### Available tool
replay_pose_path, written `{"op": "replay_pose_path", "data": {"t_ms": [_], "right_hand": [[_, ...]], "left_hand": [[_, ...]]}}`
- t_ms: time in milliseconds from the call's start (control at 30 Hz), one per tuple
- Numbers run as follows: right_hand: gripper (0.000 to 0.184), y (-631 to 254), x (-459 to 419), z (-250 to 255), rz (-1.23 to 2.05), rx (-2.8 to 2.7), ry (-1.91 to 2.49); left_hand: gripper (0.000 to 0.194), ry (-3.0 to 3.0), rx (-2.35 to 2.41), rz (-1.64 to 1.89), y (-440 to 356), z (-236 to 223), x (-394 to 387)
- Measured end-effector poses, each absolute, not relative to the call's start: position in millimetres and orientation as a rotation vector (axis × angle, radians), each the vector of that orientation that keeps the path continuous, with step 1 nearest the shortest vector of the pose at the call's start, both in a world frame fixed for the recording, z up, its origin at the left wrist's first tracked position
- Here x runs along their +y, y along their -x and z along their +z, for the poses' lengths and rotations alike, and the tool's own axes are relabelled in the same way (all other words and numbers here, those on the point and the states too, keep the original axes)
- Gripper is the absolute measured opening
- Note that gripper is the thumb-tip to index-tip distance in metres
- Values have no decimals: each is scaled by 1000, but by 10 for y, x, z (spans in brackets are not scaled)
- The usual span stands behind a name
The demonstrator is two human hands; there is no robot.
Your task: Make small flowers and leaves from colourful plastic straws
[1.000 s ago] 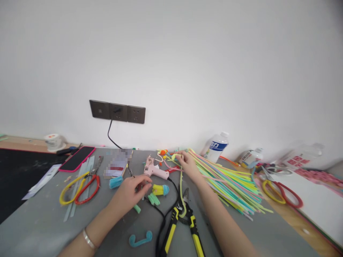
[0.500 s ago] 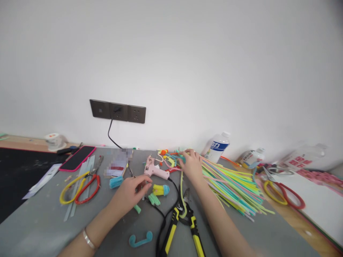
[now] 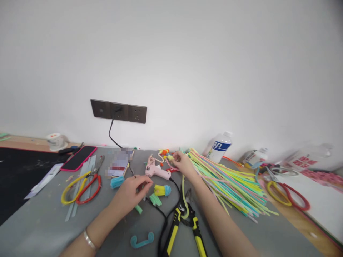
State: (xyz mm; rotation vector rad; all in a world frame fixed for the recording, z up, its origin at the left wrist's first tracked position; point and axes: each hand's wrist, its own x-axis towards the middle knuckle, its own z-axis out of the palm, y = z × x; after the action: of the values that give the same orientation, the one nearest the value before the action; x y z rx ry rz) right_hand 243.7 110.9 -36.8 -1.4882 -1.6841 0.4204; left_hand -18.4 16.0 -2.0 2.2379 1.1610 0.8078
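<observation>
My right hand (image 3: pixel 183 165) is closed at the back of the mat, with a small yellow piece of pipe cleaner (image 3: pixel 169 157) at its fingertips. My left hand (image 3: pixel 134 191) hovers near the middle, thumb and fingers pinched together; what they hold, if anything, is too small to name. Just beyond it lies a pink glue gun (image 3: pixel 158 172). Beside it are a yellow-and-blue pipe cleaner bundle (image 3: pixel 162 190), a green bundle (image 3: pixel 155 200) and a blue bundle (image 3: pixel 117 182). A curled blue pipe cleaner (image 3: pixel 142 241) lies in front.
Wire cutters (image 3: pixel 174 228) lie open between my arms. Many loose pipe cleaners (image 3: pixel 235 182) spread to the right, near a white bottle (image 3: pixel 218 147). Red-and-yellow scissors (image 3: pixel 88 189), a phone (image 3: pixel 79 158) and glue sticks (image 3: pixel 70 210) occupy the left. A black cable (image 3: pixel 175 205) crosses the mat.
My right hand has moved left, off the heap of pipe cleaners, and now has a small yellow piece at its fingertips. My left hand has kept its pinch and place.
</observation>
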Motion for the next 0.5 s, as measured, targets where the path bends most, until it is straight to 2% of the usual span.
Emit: {"op": "replay_pose_path", "data": {"t_ms": [400, 500], "right_hand": [[42, -2522, 1026, -241, 729, -1374, 1211], [43, -2519, 1019, -223, 776, -1378, 1208]], "left_hand": [[25, -2181, 1205, 868, 196, -23, 166], [25, -2189, 1200, 872, 196, -21, 171]]}}
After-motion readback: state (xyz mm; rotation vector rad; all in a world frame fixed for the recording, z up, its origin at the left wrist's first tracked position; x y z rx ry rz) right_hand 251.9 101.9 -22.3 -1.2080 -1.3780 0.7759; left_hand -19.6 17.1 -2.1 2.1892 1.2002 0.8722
